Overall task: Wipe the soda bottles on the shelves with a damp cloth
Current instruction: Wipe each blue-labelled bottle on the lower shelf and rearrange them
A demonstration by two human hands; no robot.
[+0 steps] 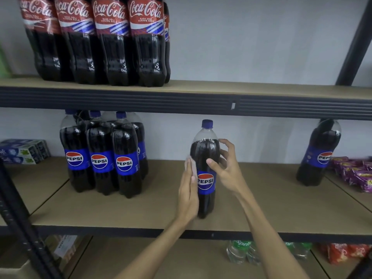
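Note:
A Pepsi bottle (205, 158) with a blue cap stands upright in the middle of the middle shelf (141, 210). My left hand (188, 190) lies flat against its left side, fingers straight, pressing a pale cloth (192, 165) onto the bottle. My right hand (226, 168) curls round the bottle's right side, thumb across the front just above the label. Several more Pepsi bottles (102, 156) are grouped to the left and one Pepsi bottle (320, 154) stands at the right. Coca-Cola bottles (112, 41) line the upper shelf (221, 88).
Boxes of toothpaste (24, 152) lie at the far left of the middle shelf, purple snack packets (356, 172) at the far right. Below are Sprite bottles (239, 252) and red packets (346, 252). A dark upright post (22, 216) crosses the lower left.

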